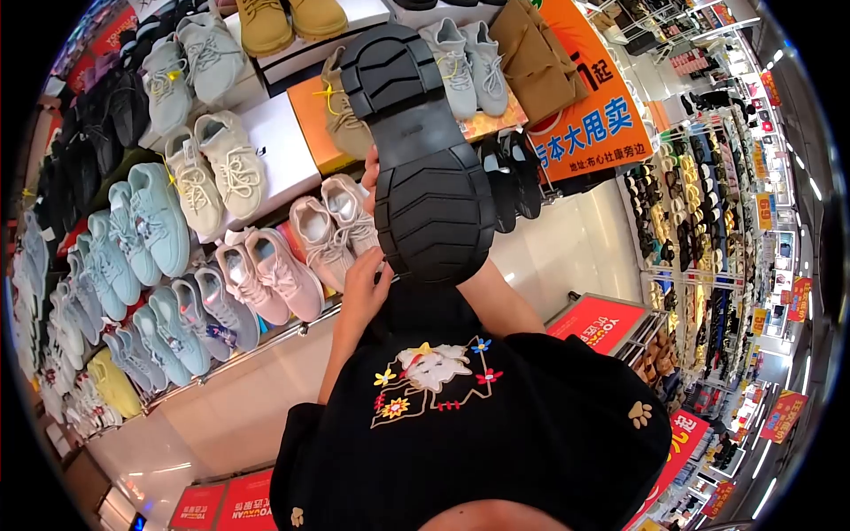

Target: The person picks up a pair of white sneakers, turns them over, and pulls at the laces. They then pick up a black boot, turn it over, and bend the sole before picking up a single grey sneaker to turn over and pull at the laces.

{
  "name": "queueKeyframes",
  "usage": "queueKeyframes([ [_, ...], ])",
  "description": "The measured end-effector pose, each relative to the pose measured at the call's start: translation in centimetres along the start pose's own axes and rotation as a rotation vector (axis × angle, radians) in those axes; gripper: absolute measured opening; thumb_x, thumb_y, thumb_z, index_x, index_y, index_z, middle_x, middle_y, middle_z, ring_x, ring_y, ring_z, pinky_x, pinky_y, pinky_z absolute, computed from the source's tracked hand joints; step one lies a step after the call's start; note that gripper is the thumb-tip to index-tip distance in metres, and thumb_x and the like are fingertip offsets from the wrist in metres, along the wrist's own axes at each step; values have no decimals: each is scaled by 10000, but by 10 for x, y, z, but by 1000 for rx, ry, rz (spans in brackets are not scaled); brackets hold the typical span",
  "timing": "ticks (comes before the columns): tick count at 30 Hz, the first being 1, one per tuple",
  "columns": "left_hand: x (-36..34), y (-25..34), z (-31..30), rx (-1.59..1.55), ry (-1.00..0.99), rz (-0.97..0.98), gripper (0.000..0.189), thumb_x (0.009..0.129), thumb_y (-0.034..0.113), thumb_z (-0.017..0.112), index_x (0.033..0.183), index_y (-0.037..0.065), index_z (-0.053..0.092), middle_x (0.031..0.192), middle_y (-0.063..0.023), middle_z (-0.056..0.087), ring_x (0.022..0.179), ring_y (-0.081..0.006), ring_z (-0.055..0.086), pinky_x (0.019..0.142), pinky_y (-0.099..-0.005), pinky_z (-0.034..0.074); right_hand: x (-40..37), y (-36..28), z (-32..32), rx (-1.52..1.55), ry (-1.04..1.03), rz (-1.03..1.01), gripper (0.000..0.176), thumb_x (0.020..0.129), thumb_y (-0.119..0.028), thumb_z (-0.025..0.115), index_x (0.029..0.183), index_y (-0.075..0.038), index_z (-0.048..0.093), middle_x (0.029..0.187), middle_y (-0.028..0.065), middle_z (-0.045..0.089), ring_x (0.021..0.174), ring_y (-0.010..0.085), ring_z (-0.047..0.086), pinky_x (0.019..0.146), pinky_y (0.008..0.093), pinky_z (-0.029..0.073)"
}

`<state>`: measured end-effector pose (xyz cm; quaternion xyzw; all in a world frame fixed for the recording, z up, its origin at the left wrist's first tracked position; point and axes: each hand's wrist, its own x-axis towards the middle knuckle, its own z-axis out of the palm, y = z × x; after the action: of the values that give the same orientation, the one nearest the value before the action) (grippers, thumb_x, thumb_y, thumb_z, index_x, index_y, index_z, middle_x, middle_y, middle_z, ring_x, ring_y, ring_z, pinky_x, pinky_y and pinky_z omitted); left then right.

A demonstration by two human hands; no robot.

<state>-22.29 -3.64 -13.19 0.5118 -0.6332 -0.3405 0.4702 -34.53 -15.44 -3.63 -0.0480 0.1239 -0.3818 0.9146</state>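
Observation:
A black shoe [434, 208] is held up in front of me with its chunky, grooved sole turned to my eyes; its upper is hidden behind the sole. My left hand [365, 285] is at the shoe's lower left edge, fingers bent and closed against it. Behind the shoe runs my right forearm, and a few fingertips of my right hand [371, 168] show past the sole's left side, wrapped round the shoe. The rest of that hand is hidden. Beige-pink sneakers [323, 221] stand on the display just left of my left hand.
Rows of sneakers fill the slanted display rack: pink pairs [270, 274], light blue pairs [159, 217] and cream ones [215, 165]. Tan boots [292, 22] stand at the top. An orange sign [584, 106] hangs at the right, beyond black shoes [513, 181]. A red sign [602, 320] tops another stand.

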Motion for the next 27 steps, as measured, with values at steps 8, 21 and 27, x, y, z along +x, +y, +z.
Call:
queueKeyframes([
  [8, 7, 32, -27, -152, 46, -96, 156, 863, -5, 525, 1005, -38, 581, 877, -118, 612, 787, -182, 600, 726, -298, 463, -10, 6, -26, 272, -76, 63, 405, 924, -333, 496, 1214, -50, 477, 1179, 99, 531, 950, 274, 549, 840, 387, 476],
  [21, 52, 30, -102, -620, 245, -374, 483, 970, 410, 447, 1309, 67, 416, 1218, -52, 498, 1133, -148, 466, 968, -279, 362, -21, 30, 1, -1143, 267, -78, 624, 797, -291, 724, 1249, 55, 467, 1161, 97, 580, 990, 132, 573, 866, 268, 476],
  [27, 22, -6, -103, -1010, 578, -515, 355, 976, 409, 426, 1064, 88, 550, 1021, -19, 614, 917, -125, 585, 864, -293, 448, -15, 34, -8, -1028, 60, -4, 534, 818, -298, 708, 1183, 48, 530, 1041, 72, 626, 896, 115, 594, 786, 251, 494],
])
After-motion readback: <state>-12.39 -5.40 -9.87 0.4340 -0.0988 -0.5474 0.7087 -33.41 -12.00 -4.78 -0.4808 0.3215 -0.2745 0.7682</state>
